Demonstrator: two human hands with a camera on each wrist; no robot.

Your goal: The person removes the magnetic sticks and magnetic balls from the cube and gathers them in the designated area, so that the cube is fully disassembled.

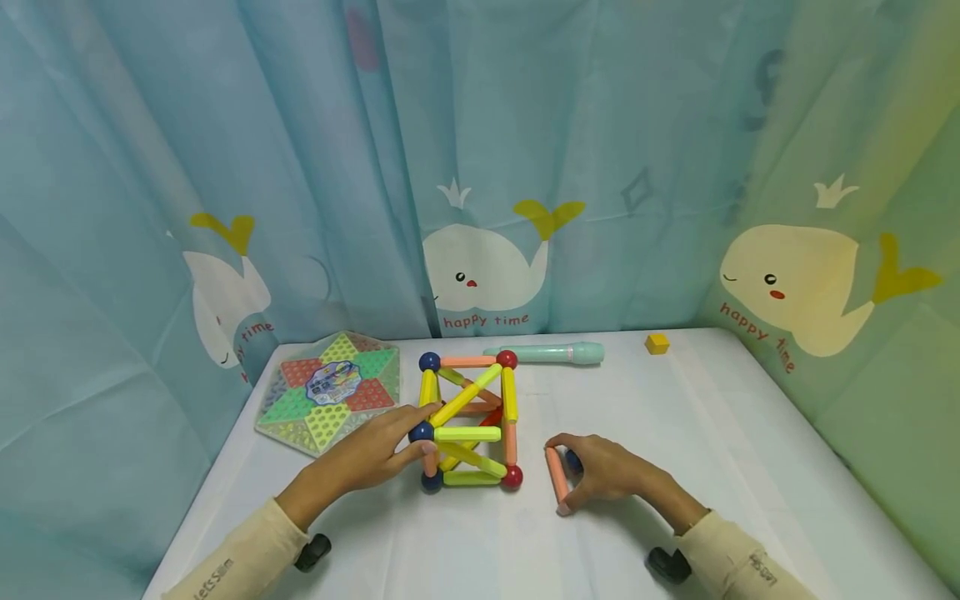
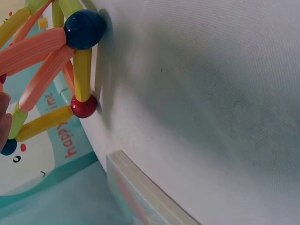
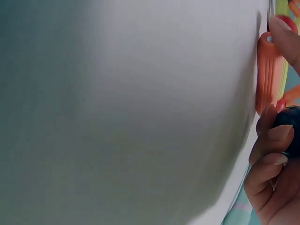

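Observation:
A cube-like frame of magnetic sticks and balls (image 1: pixel 468 433) stands on the table, in yellow, lime and orange with blue and red balls. My left hand (image 1: pixel 382 446) holds it at the left near corner, thumb and fingers about a blue ball (image 1: pixel 422 432). To the right of the frame, my right hand (image 1: pixel 603 468) pinches an orange magnetic stick (image 1: pixel 557 475) by its two ends, between thumb and index finger. A dark blue ball (image 3: pixel 289 129) sits in the curled other fingers of that hand. In the left wrist view, only fingertips (image 2: pixel 4 117) show beside the frame.
Behind the left arm lies a star-patterned Chinese checkers board (image 1: pixel 330 387). A mint-green tube-like object (image 1: pixel 558 354) lies behind the frame, and a small yellow cube (image 1: pixel 657 343) sits at the back right. A whale-print curtain (image 1: pixel 637 167) encloses the white table (image 1: pixel 480 550).

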